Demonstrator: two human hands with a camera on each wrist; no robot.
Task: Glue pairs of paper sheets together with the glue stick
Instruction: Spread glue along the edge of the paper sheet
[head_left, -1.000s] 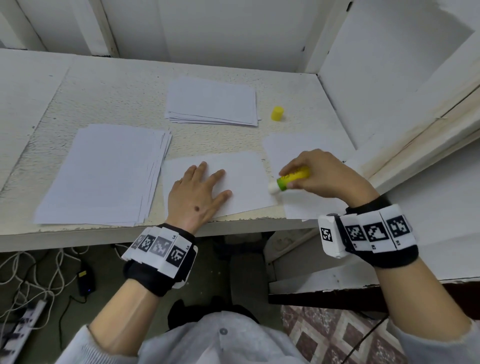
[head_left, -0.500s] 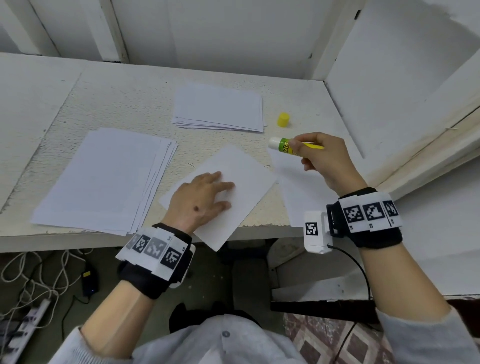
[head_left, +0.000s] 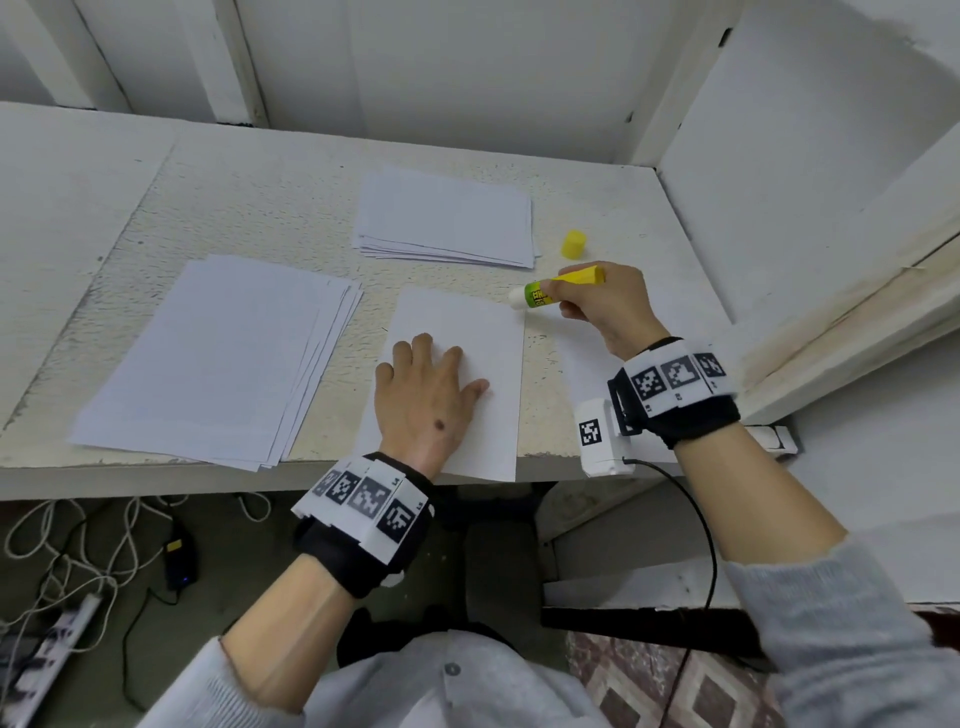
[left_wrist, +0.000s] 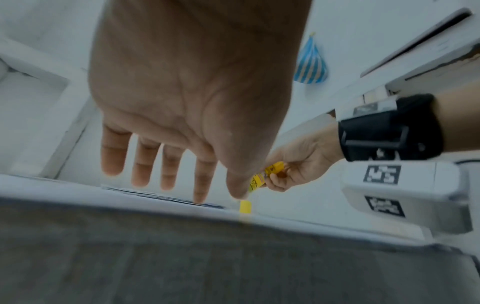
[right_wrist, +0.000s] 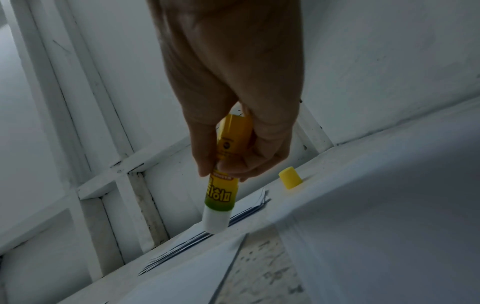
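Observation:
A single white sheet (head_left: 467, 332) lies upright near the table's front edge, its lower end hanging over. My left hand (head_left: 426, 389) rests flat on it, fingers straight (left_wrist: 140, 164). My right hand (head_left: 608, 301) grips a yellow-green glue stick (head_left: 550, 292) with its white tip (right_wrist: 217, 222) out, held at the sheet's top right corner; contact with the paper is unclear. A second sheet (head_left: 587, 364) lies under my right wrist. The yellow cap (head_left: 573, 244) stands beyond the stick.
A large paper stack (head_left: 218, 353) lies at the left and a smaller stack (head_left: 447, 218) at the back. White walls close the table (head_left: 249, 197) behind and on the right. Cables and a power strip (head_left: 52, 649) lie on the floor below.
My left hand has turned the sheet from slanted to upright. My right hand first lifted the glue stick from the sheet's right edge up and away, and now holds it by the top right corner.

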